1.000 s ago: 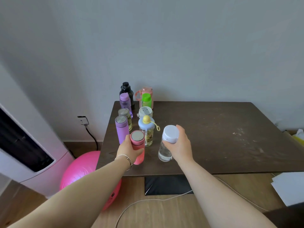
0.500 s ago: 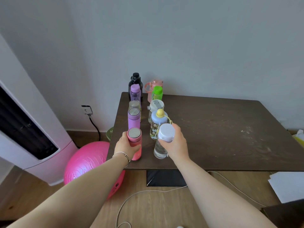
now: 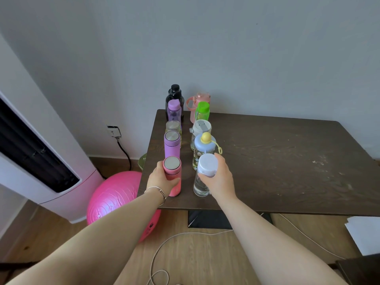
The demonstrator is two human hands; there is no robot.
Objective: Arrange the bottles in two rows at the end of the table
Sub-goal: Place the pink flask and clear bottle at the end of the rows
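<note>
Right hand (image 3: 219,177) just slid the clear bottle (image 3: 202,177) in at 6 o'clock of the blue-capped bottle (image 3: 203,150), left hand (image 3: 162,178) wrapped round the pink flask (image 3: 172,175), so both hands grip and the 2 rows look basically done.

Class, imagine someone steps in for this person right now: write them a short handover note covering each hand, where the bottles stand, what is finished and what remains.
Left hand: closed around the pink flask, which stands at the near end of the left row.
Right hand: gripping the clear bottle with the white cap, at the near end of the right row.
Bottles: ten, upright in two rows of five along the left end of the table; the purple flask stands just behind the pink one.
Done: both rows look formed.
Left: release both bottles, probably after a last nudge into line.
</note>
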